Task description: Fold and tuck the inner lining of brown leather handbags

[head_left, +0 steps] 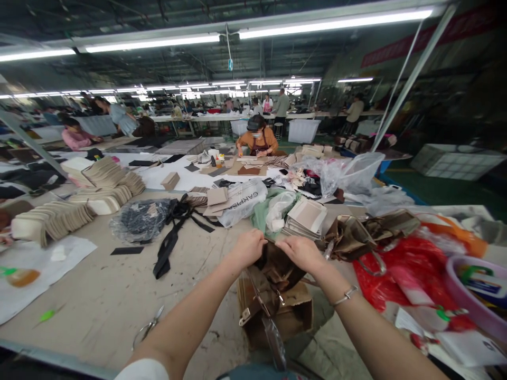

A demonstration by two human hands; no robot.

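Both arms reach forward over the work table, and a brown handbag (277,266) hangs between my hands. My left hand (250,247) is closed on the bag's upper edge at the left. On the right, my right hand (300,251) pinches the same edge; the fingertips of both hands are partly hidden. The bag looks limp, with metal fittings and a plastic-wrapped strap (273,338) trailing below. Under it, close to my body, stands an open brown cardboard box (301,309). Just beyond my hands lies a stack of beige panels (306,215).
Scissors (148,327) lie left of my left arm. Black straps (164,253) and stacked beige pieces (99,184) are farther left. More brown bags (352,237), red plastic (400,269) and a purple basin (455,285) crowd the right. A co-worker (258,140) sits across the table.
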